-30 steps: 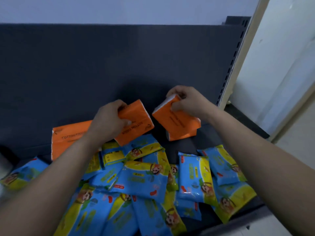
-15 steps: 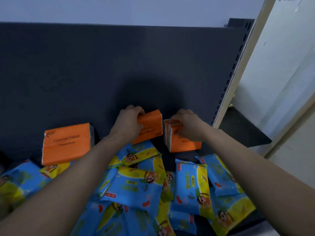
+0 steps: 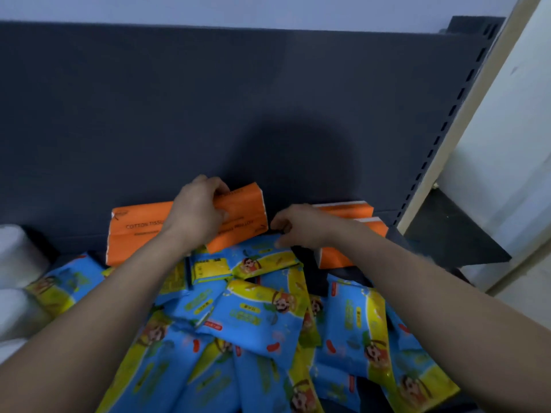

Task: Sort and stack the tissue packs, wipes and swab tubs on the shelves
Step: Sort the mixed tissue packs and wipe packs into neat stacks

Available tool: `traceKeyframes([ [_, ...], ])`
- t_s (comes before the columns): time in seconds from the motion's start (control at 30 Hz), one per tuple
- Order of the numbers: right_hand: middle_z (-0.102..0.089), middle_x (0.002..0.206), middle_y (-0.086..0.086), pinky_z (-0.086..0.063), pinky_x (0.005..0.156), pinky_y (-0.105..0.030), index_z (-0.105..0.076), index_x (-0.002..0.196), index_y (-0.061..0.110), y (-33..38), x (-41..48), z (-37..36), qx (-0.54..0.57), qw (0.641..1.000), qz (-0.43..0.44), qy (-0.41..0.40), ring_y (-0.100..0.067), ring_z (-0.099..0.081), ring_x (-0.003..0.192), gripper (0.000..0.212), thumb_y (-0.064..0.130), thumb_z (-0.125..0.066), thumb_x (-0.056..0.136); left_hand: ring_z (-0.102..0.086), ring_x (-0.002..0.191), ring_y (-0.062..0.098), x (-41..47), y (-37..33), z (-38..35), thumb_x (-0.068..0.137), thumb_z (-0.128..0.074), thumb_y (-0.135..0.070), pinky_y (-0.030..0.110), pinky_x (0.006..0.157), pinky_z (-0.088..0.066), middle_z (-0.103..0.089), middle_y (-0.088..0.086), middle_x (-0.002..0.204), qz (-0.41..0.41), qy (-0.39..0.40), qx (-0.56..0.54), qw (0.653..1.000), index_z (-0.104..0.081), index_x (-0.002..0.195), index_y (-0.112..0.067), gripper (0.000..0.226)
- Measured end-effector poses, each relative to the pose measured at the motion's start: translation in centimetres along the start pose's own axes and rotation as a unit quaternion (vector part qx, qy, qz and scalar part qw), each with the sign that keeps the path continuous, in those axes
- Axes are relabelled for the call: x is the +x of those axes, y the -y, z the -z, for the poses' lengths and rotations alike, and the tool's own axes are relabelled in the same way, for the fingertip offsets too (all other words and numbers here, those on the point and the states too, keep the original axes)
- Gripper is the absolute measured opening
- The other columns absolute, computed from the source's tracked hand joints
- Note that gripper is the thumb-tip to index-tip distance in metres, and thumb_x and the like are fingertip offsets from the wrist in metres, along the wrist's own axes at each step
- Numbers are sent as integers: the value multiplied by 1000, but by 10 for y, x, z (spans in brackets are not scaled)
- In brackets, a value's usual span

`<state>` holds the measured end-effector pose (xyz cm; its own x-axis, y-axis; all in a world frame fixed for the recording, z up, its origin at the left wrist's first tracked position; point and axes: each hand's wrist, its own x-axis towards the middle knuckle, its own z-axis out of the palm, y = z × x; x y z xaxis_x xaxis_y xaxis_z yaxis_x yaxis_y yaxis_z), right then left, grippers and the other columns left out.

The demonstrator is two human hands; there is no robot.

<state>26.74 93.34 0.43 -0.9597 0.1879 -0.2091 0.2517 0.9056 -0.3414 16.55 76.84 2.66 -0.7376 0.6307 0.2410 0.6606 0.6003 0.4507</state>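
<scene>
My left hand grips an orange tissue pack at the back of the shelf, tilted and resting beside a second orange tissue pack that stands against the dark back panel. Two more orange tissue packs are stacked at the back right, partly behind my right wrist. My right hand is off them, its fingers curled at the top edge of a blue-and-yellow wipes pack; whether it grips the pack is unclear. Several wipes packs lie jumbled across the front of the shelf.
The dark back panel closes off the rear. A slotted shelf upright stands at the right, with a neighbouring dark shelf beyond it. White rolls sit at the far left edge.
My left hand has carried its orange pack left, up against the pack by the back panel. My right hand has let go of the right-hand orange packs and moved left to the wipes.
</scene>
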Motion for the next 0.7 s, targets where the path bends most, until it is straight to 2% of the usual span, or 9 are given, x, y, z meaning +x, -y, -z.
traceKeyframes([
  [0.1, -44, 143, -6, -40, 92, -27, -39, 141, 13, 8, 16, -14, -37, 994, -24, 95, -23, -47, 124, 68, 36, -67, 84, -55, 99, 31, -7, 11, 8, 74, -70, -5, 32, 87, -41, -54, 13, 113, 10, 1, -8, 1000, -60, 115, -10, 43],
  [0.23, -31, 148, -8, -39, 101, -31, -25, 148, 16, 12, 24, -19, -61, 990, -51, 116, -27, -39, 131, 84, 39, -70, 81, -53, 106, 29, -13, 18, 13, 75, -71, -6, 33, 90, -40, -54, 12, 113, 8, -5, -8, 1000, -59, 115, -11, 43],
  [0.33, -26, 146, -9, -42, 102, -35, -27, 148, 19, 14, 27, -21, -81, 986, -63, 134, -30, -40, 127, 84, 42, -70, 80, -54, 90, 29, -13, 20, 14, 77, -70, -7, 36, 84, -46, -53, 12, 113, 9, 3, -25, 1000, -58, 116, -11, 42],
  [0.37, -24, 147, -9, -42, 102, -36, -26, 148, 20, 15, 28, -21, -90, 984, -67, 140, -30, -39, 128, 83, 43, -69, 80, -54, 90, 29, -13, 20, 14, 77, -70, -7, 36, 84, -46, -52, 12, 113, 7, 3, -29, 1000, -58, 116, -11, 41],
  [0.5, -28, 145, -8, -43, 97, -37, -26, 145, 20, 17, 24, -20, -90, 985, -76, 125, -30, -39, 128, 87, 40, -74, 76, -50, 109, 27, -11, 22, 13, 79, -69, -9, 30, 86, -37, -52, 9, 113, 2, -7, -19, 1000, -57, 118, -13, 41],
  [0.6, -39, 142, -8, -44, 91, -34, -28, 141, 16, 19, 20, -20, -53, 991, -70, 106, -28, -43, 125, 87, 31, -79, 73, -52, 106, 27, -10, 24, 13, 80, -68, -9, 29, 85, -37, -49, 5, 109, 7, -9, -23, 1000, -56, 119, -14, 40],
  [0.7, -42, 137, -12, -42, 92, -38, -35, 136, 11, 26, 16, -17, -92, 993, -58, 47, -32, -40, 124, 78, 30, -78, 74, -54, 97, 30, -9, 25, 13, 81, -67, -10, 32, 87, -40, -49, 6, 110, 10, -4, -32, 999, -56, 119, -14, 39],
])
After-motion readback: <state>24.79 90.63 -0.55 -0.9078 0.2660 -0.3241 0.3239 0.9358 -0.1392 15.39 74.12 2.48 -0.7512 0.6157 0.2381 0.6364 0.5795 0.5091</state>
